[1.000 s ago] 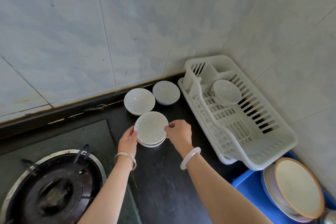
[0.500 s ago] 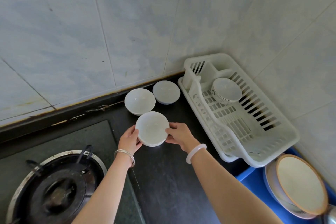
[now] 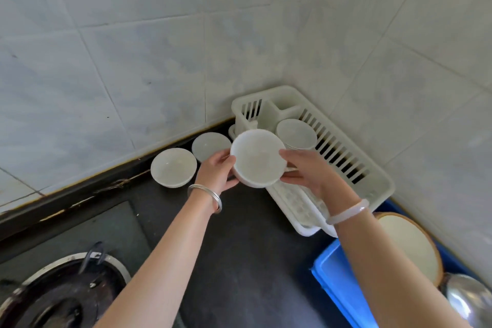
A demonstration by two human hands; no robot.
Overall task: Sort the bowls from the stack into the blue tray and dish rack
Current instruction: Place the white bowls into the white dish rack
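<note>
Both hands hold a white bowl (image 3: 257, 157) in the air over the left edge of the white dish rack (image 3: 378, 181). My left hand (image 3: 217, 172) grips its left rim and my right hand (image 3: 308, 170) grips its right rim. Whether more bowls are nested under it is hidden. One white bowl (image 3: 296, 132) sits inside the rack near the back. Two more white bowls stand on the dark counter by the wall, one (image 3: 173, 167) at the left and one (image 3: 210, 145) partly behind my left hand. The blue tray (image 3: 338, 282) lies at the lower right.
A gas burner (image 3: 61, 298) sits at the lower left on the dark counter (image 3: 239, 247). In the blue tray lean a brown-rimmed plate (image 3: 407, 245) and a metal bowl (image 3: 468, 301). Tiled walls close the corner behind the rack.
The bowl has been lifted off the counter and carried right and up, from in front of the two standing bowls to above the rack's left edge. Both hands moved with it.
</note>
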